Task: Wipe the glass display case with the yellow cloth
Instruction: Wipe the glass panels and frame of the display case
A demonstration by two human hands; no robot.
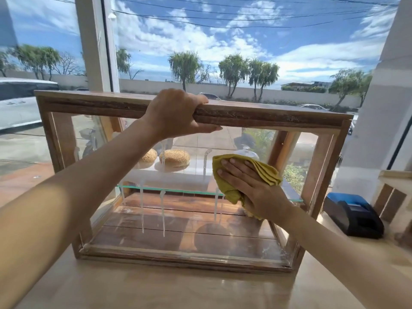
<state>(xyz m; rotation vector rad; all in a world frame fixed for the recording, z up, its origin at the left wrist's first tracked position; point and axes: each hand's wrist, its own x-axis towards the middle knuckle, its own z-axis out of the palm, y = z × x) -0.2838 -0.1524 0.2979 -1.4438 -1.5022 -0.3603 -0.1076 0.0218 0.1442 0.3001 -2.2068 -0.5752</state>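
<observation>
Sitting on a pale worktop [156, 291], the glass display case [267, 118] fills mid-frame: wooden frame, glass front pane, far side backed onto a big window [223, 52] showing sky, trees, a road.

White liquid streaks [163, 210] run down the front glass, mostly left and centre.

Inside: a glass shelf [178, 190] at mid height, wooden floor below it. Two sesame buns [175, 157] on the shelf, left of centre, side by side. A clear dome-shaped item [247, 152] sits right of them, partly hidden behind the cloth; can't tell what it is.

Left hand [176, 114] clamps the case's top front rail, left of centre: fingers curled over the top surface, thumb under the rail's near edge. Closed grip on the wood.

Right hand [249, 186] lies flat and spread, palm pressed on the yellow cloth [265, 172], pinning it against the right part of the front pane, around shelf height. Fingers extended, pointing up-left. Not a pinch, just a flat press.

Cloth is bunched and folded, sticks out above and left of the fingers and below the palm. Touching the glass.

Black-and-blue device [354, 215] on the worktop, right of the case, apart from it. Looks like a small printer, can't confirm.
</observation>
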